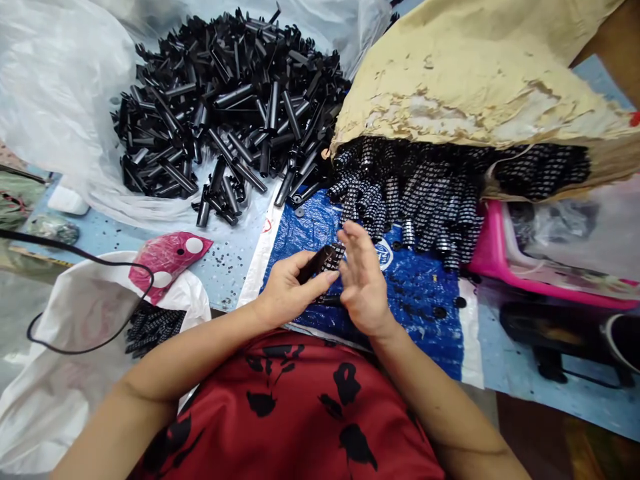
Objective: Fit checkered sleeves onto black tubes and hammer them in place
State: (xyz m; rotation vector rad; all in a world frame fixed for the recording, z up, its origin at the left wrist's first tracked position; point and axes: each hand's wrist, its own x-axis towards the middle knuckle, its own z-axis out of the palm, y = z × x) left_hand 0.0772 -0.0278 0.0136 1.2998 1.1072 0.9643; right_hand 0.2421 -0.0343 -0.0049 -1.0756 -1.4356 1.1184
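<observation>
My left hand [293,287] is wrapped round dark parts [327,260], one of them bearing white print, over the front of a blue plastic sheet [310,230]. Just to the right, my right hand [364,280] has its fingers raised and apart, its palm turned toward those parts; nothing shows in it. Beyond my hands, printed black cylinders [430,200] spill from under a worn yellow sack [450,73]. A big heap of plain black tubes [235,100] lies at the back left.
Clear plastic sheeting [65,87] surrounds the tube heap. At left, a pink packet [167,263] rests on a white bag [85,393] holding printed pieces [150,330], with a black cable [90,257] looping across. A pink bin [493,250] and a black device [545,333] stand at right.
</observation>
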